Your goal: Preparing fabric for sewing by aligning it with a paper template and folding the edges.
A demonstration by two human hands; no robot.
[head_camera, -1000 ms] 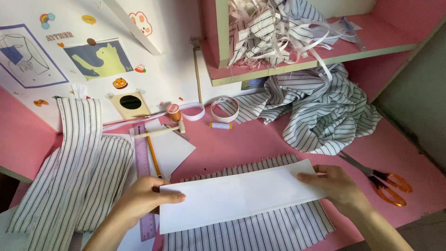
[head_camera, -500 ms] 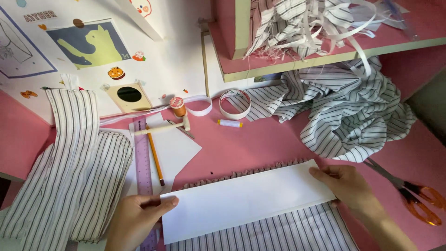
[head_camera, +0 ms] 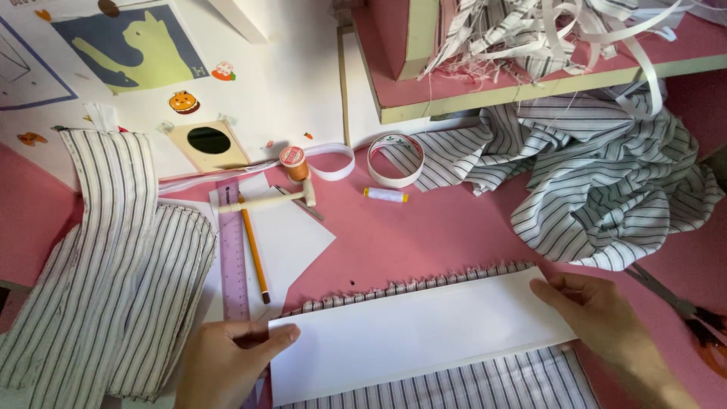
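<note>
Paper strip [head_camera: 416, 337], white and long, lies flat across a striped fabric panel [head_camera: 485, 386], at a slight slant, near the lower edge of the head view. Covers most of the panel; leaves only a frayed fabric edge [head_camera: 409, 286] showing just above the strip and a band of stripes below it.

Left hand [head_camera: 227, 363] closed on the strip's left end, thumb on top, fingers seemingly tucked under. Right hand [head_camera: 598, 314] closed on the strip's right end, fingertips curled over its upper corner. So 2 hands on 1 strip, nothing else held.

Just left of the strip: a purple ruler [head_camera: 233, 250] and a pencil [head_camera: 254, 254], both partly on a loose white sheet [head_camera: 291, 242]. Further left of the strip: a folded striped garment [head_camera: 113, 280]. Well above the strip: an orange thread spool [head_camera: 294, 161], a small white spool [head_camera: 385, 195] and a tape roll [head_camera: 395, 160]. Above and right of the strip: a crumpled heap of striped cloth [head_camera: 606, 189]. Just right of the strip, past the right hand: scissors [head_camera: 697, 318], partly under the heap.

Likely trouble, as a judgement only: uneven pull from either hand, tilting the strip off the stripe lines; loose panel creeping on the smooth pink table [head_camera: 424, 235]; frayed threads snagging under the paper edge; left wrist nudging the ruler.
</note>
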